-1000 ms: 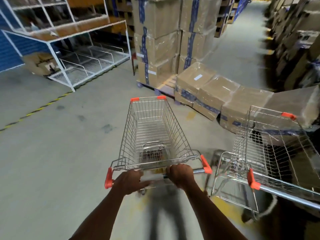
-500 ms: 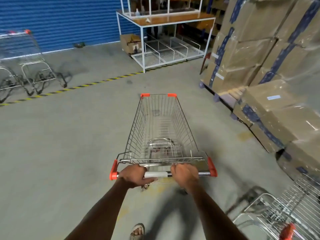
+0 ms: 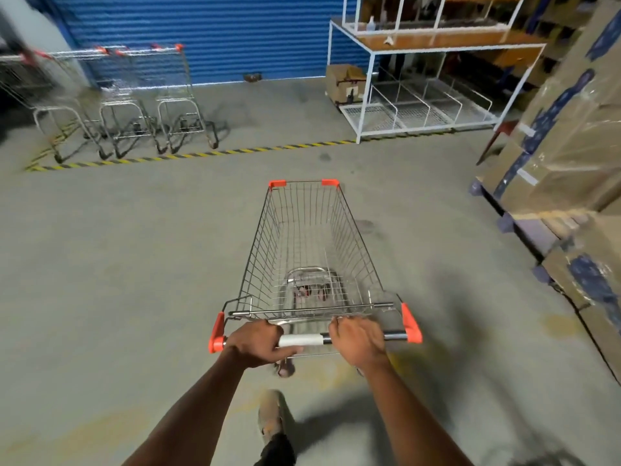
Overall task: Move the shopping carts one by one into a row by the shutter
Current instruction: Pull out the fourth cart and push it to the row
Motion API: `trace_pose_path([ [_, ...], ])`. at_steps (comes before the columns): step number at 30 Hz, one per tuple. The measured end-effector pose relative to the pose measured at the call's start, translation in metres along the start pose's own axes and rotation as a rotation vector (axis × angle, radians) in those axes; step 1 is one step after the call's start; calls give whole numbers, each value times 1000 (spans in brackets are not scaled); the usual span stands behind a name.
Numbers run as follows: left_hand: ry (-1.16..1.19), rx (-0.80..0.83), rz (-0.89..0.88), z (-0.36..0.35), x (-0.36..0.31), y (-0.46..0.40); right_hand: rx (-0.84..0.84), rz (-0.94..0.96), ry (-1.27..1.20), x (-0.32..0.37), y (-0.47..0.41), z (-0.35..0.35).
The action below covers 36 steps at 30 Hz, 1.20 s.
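Observation:
A wire shopping cart (image 3: 307,243) with orange corner caps stands on the concrete floor right in front of me, its basket empty. My left hand (image 3: 258,343) grips the left part of its handle bar and my right hand (image 3: 358,339) grips the right part. At the far left, three carts (image 3: 134,95) stand side by side in a row in front of the blue shutter (image 3: 208,31). The leftmost of them is blurred.
A yellow-black floor stripe (image 3: 201,154) runs in front of the parked carts. A white metal rack (image 3: 433,92) with a cardboard box (image 3: 344,84) beside it stands at the back right. Wrapped cardboard boxes on pallets (image 3: 568,156) line the right side.
The view has swung left with the cart: the boxes slid off to the right, the second nearby cart left the frame, and the shutter with the parked carts came into view.

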<state>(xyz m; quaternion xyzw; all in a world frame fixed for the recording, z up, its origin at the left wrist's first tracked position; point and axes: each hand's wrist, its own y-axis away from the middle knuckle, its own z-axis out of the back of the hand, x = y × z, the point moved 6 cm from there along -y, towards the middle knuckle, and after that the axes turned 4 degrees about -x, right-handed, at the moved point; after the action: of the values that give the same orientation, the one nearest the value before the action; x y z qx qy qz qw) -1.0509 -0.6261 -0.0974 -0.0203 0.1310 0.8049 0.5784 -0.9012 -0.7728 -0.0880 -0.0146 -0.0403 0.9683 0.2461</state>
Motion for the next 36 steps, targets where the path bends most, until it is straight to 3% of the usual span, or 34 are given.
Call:
trace_pose_path([
  [17, 68, -40, 137, 73, 190, -71, -54, -10, 3, 83, -232, -21],
  [20, 90, -12, 145, 83, 236, -88, -61, -20, -28, 105, -278, -18],
  [24, 53, -2, 167, 99, 293, -112, 58, 57, 44, 135, -335, -33],
  [32, -16, 63, 215, 129, 433, -186, -5, 185, 21, 191, -483, -47],
  [36, -124, 17, 297, 152, 509, -234, -54, 132, -30, 211, -571, -49],
])
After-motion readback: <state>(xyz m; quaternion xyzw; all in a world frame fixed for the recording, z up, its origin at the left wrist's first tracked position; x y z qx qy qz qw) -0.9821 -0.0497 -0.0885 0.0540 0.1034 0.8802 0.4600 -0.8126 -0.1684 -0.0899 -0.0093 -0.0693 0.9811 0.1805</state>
